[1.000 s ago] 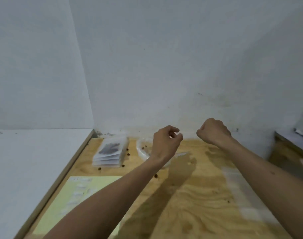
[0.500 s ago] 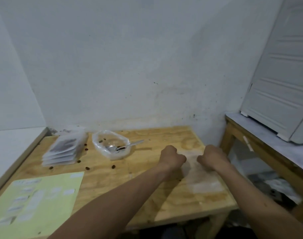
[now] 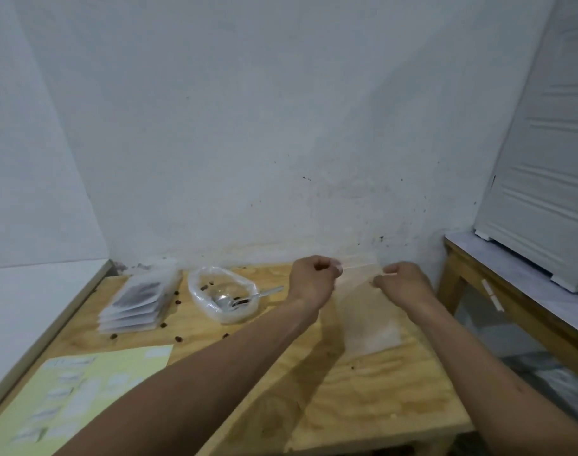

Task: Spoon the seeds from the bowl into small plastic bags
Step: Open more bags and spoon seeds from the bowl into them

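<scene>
Person, head view: two bare forearms, uncovered from lower frame edge to wrist; no sleeve, watch, ring or glove visible. Left hand point(image 3: 314, 281) and right hand point(image 3: 403, 284) both bare. Nails short, detail blurred.

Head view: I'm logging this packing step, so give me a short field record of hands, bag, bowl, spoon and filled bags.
left hand: pinches one top corner of the clear bag
right hand: pinches the other corner
clear bag: hangs between both hands, looks empty
bowl: few seeds left
spoon: rests in bowl, untouched
filled bags: stacked left of bowl
table: loose seeds scattered
</scene>
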Demonstrator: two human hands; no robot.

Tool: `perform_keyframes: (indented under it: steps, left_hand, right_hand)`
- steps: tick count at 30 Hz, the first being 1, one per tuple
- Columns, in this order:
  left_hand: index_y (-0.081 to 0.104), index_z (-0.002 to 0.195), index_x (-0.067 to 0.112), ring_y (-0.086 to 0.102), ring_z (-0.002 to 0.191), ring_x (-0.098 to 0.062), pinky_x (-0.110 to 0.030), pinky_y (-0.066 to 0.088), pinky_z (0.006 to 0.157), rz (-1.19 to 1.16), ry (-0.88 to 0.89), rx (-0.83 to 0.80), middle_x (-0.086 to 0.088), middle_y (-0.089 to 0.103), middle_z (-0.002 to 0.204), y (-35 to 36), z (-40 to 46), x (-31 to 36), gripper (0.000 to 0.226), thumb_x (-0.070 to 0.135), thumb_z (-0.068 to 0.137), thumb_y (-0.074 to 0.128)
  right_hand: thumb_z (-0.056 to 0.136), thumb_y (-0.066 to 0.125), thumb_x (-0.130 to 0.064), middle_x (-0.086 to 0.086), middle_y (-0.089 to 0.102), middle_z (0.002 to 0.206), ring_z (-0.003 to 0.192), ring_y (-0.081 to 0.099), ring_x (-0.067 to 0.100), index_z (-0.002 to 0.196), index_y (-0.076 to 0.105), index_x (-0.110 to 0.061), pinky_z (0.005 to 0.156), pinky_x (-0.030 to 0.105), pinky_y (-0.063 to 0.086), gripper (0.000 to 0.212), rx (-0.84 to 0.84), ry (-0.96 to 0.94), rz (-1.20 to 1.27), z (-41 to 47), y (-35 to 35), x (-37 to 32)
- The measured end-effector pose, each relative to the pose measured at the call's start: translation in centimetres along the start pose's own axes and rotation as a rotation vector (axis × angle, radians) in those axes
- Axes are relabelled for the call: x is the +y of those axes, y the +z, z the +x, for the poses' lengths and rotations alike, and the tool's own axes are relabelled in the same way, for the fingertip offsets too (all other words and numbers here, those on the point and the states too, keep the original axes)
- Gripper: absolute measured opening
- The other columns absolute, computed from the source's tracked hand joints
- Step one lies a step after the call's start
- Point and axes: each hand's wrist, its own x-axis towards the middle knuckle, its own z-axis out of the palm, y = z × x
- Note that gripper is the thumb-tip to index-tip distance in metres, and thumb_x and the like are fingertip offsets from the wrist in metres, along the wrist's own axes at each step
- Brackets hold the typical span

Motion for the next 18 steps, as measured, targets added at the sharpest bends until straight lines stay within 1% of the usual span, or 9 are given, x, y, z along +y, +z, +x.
perform_keyframes:
  steps: [2, 4, 6, 8, 10, 12, 13, 15, 18]
  left_hand:
    - [0.073, 0.089, 0.016, 0.062, 0.073, -0.014, -0.030, 0.056, 0.074, 0.059, 0.145, 0.058, 0.002, 0.069, 0.081, -2.0, 0.7, 1.6, 0.011, 0.014, 0.097, 0.066]
    - [0.076, 0.095, 0.015, 0.065, 0.078, -0.010, -0.027, 0.056, 0.076, 0.120, 0.264, 0.134, 0.004, 0.071, 0.085, -4.4, 1.3, 3.3, 0.009, 0.017, 0.096, 0.067]
    - [0.077, 0.098, 0.014, 0.063, 0.079, -0.005, -0.017, 0.051, 0.074, 0.173, 0.357, 0.205, 0.004, 0.071, 0.090, -6.9, 1.6, 4.8, 0.010, 0.017, 0.095, 0.068]
    - [0.077, 0.096, 0.015, 0.063, 0.082, -0.004, -0.012, 0.048, 0.073, 0.207, 0.442, 0.267, 0.003, 0.071, 0.096, -9.4, 1.6, 5.6, 0.008, 0.015, 0.093, 0.070]
    - [0.078, 0.093, 0.015, 0.065, 0.083, -0.005, -0.013, 0.049, 0.074, 0.221, 0.520, 0.299, 0.002, 0.070, 0.096, -11.9, 1.4, 5.8, 0.007, 0.012, 0.092, 0.072]
    - [0.079, 0.094, 0.013, 0.066, 0.083, -0.006, -0.014, 0.049, 0.073, 0.236, 0.567, 0.312, 0.001, 0.068, 0.094, -14.2, 1.0, 5.7, 0.008, 0.009, 0.091, 0.073]
    - [0.079, 0.094, 0.013, 0.066, 0.082, -0.006, -0.014, 0.049, 0.073, 0.247, 0.575, 0.313, 0.002, 0.068, 0.095, -15.3, 0.9, 5.6, 0.008, 0.009, 0.090, 0.074]
    - [0.078, 0.097, 0.016, 0.067, 0.084, -0.005, -0.015, 0.050, 0.074, 0.259, 0.545, 0.297, 0.007, 0.070, 0.097, -17.5, 0.7, 5.6, 0.008, 0.017, 0.089, 0.077]
    - [0.075, 0.104, 0.020, 0.070, 0.088, -0.002, -0.016, 0.055, 0.075, 0.247, 0.398, 0.250, 0.010, 0.074, 0.098, -20.2, 0.5, 6.1, 0.033, 0.042, 0.082, 0.083]
  right_hand:
    - [0.093, 0.069, -0.034, 0.009, 0.066, 0.130, 0.121, 0.061, 0.030, 0.133, 0.062, -0.010, 0.101, 0.038, 0.048, 0.047, 0.082, -0.113, 0.040, -0.5, 0.2, -2.5]
    - [0.096, 0.063, -0.041, 0.008, 0.072, 0.111, 0.108, 0.066, 0.028, 0.116, 0.070, -0.007, 0.100, 0.041, 0.050, 0.040, 0.128, -0.228, 0.115, -0.9, 0.6, -5.5]
    - [0.095, 0.060, -0.051, 0.007, 0.077, 0.086, 0.086, 0.073, 0.027, 0.093, 0.075, -0.001, 0.091, 0.045, 0.058, 0.052, 0.041, -0.264, 0.295, -1.6, 1.4, -9.0]
    - [0.089, 0.062, -0.057, 0.005, 0.079, 0.077, 0.073, 0.076, 0.022, 0.084, 0.077, -0.007, 0.079, 0.038, 0.063, 0.053, -0.096, -0.202, 0.458, -2.3, 2.3, -12.4]
    - [0.088, 0.065, -0.049, 0.007, 0.080, 0.080, 0.067, 0.075, 0.019, 0.086, 0.076, -0.007, 0.071, 0.032, 0.062, 0.043, -0.200, -0.185, 0.509, -2.7, 3.7, -15.2]
    - [0.089, 0.066, -0.029, 0.010, 0.079, 0.084, 0.063, 0.071, 0.018, 0.089, 0.076, -0.001, 0.066, 0.029, 0.059, 0.029, -0.271, -0.191, 0.547, -3.1, 5.1, -17.7]
    - [0.088, 0.065, -0.020, 0.012, 0.078, 0.081, 0.060, 0.069, 0.018, 0.088, 0.075, 0.001, 0.063, 0.028, 0.058, 0.023, -0.301, -0.192, 0.566, -3.3, 5.8, -18.7]
    - [0.086, 0.064, -0.009, 0.012, 0.074, 0.073, 0.057, 0.066, 0.017, 0.082, 0.073, 0.003, 0.059, 0.026, 0.057, 0.015, -0.337, -0.210, 0.583, -3.7, 7.2, -20.6]
    - [0.084, 0.069, -0.008, 0.010, 0.068, 0.064, 0.057, 0.061, 0.017, 0.075, 0.072, 0.002, 0.062, 0.029, 0.056, 0.014, -0.380, -0.300, 0.584, -3.8, 9.3, -22.6]
